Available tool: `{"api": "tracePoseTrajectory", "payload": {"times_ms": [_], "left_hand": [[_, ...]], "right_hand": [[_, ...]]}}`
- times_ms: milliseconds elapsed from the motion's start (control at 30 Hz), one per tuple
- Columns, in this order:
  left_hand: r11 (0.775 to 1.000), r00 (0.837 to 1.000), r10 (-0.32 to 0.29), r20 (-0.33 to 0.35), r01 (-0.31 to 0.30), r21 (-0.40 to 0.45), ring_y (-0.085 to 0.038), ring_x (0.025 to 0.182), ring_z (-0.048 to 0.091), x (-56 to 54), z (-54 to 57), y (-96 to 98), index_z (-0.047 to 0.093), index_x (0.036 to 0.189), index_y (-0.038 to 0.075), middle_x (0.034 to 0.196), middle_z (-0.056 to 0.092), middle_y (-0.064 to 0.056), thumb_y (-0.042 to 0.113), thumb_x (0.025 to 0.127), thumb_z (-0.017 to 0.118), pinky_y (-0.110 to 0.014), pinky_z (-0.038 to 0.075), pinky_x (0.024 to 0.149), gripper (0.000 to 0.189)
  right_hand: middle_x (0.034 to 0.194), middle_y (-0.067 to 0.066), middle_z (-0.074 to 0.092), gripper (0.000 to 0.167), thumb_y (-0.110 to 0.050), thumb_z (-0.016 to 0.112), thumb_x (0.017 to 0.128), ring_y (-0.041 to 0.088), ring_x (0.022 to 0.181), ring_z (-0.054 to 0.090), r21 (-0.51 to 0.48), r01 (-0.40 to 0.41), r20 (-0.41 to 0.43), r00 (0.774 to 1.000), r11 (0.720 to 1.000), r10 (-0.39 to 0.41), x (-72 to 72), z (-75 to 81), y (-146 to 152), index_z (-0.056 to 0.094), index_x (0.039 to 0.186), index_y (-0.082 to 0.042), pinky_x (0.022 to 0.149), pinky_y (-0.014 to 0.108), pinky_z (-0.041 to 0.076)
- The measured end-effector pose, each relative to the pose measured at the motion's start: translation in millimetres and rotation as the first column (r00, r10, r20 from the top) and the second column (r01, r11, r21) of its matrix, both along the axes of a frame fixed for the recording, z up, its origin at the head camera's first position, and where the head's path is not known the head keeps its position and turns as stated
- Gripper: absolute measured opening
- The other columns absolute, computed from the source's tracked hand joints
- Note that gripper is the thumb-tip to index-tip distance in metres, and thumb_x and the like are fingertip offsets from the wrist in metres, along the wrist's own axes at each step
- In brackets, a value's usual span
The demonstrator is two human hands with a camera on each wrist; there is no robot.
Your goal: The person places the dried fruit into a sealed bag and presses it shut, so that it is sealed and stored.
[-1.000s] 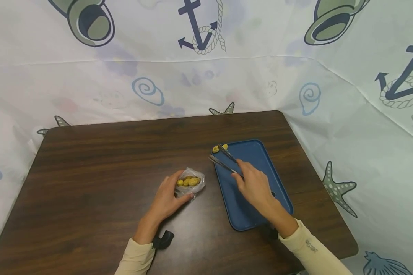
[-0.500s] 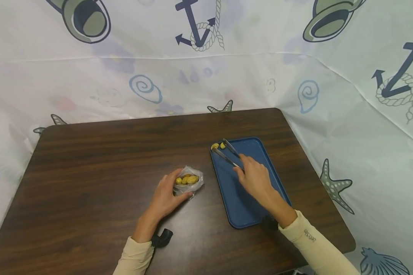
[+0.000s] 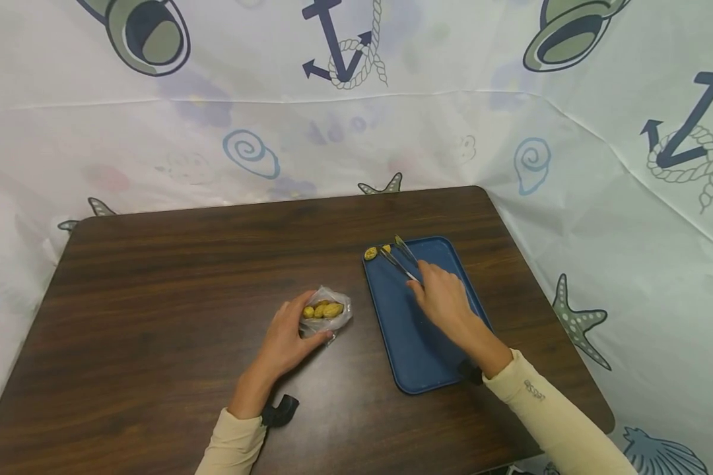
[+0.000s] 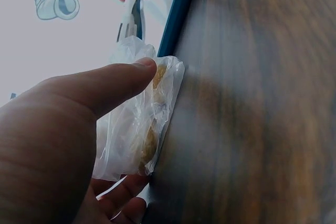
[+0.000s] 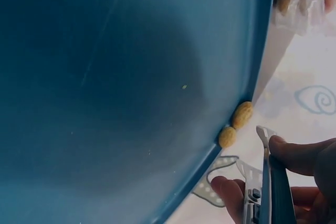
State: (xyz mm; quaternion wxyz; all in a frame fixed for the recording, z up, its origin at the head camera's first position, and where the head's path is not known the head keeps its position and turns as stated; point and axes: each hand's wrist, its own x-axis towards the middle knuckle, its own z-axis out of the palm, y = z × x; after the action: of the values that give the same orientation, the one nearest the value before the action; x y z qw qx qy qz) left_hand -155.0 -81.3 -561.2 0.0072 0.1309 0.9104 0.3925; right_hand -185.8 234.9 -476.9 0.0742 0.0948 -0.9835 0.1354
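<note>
My left hand [image 3: 288, 343] holds a small clear plastic bag [image 3: 343, 320], thumb on the near side and fingers curled around the far side. Several yellow-brown, nut-like oval pieces [image 3: 331, 310] show in its mouth. In my right hand [image 3: 445, 300] is a pair of metal tongs [image 3: 397, 263], gripped with thumb and fingers, their arms spread. The tips hover over the far left corner of the blue tray [image 3: 416, 343]. Two more oval pieces [image 5: 242, 115] lie side by side in that corner, against the rim. In the head view, one tong tip overlaps the right-hand piece.
The tray lies on the right part of a dark wood-grain table [image 3: 154, 316], with the bag to its left. A white printed sheet [image 3: 440, 138] hangs behind the table and along its right side. Tiny crumbs [image 5: 184, 86] dot the tray.
The tongs and right hand have shifted a little right and farther back, the tips passing over the two pieces. My left hand and the bag have stayed in place.
</note>
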Motion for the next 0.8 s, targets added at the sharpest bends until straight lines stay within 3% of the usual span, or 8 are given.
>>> {"api": "tracePoseTrajectory", "payload": {"times_ms": [500,800], "left_hand": [[1.0,1.0,-0.004,0.002,0.004,0.002,-0.033,0.122,0.056,0.2,0.3,-1.0,0.042,0.156,0.021,0.14,0.059,-0.014,0.039,0.082,0.087,-0.057,0.046,0.099,0.088],[1.0,1.0,0.002,-0.004,-0.002,0.003,-0.032,0.121,0.056,-0.8,-1.5,-1.0,0.043,0.155,0.021,0.14,0.06,-0.012,0.038,0.082,0.087,-0.055,0.045,0.099,0.087]], "right_hand": [[0.083,0.014,0.07,0.029,-0.024,0.074,0.096,0.026,0.062,0.064,0.033,0.004,0.032,0.999,0.999,-0.006,-13.7,-8.1,-4.9,0.067,0.107,0.002,0.055,0.042,0.053],[0.081,0.014,0.071,0.019,-0.019,0.072,0.097,0.031,0.066,0.067,0.044,0.004,0.038,0.999,0.999,-0.006,-17.3,-12.2,-7.5,0.066,0.097,-0.001,0.058,0.047,0.053]]}}
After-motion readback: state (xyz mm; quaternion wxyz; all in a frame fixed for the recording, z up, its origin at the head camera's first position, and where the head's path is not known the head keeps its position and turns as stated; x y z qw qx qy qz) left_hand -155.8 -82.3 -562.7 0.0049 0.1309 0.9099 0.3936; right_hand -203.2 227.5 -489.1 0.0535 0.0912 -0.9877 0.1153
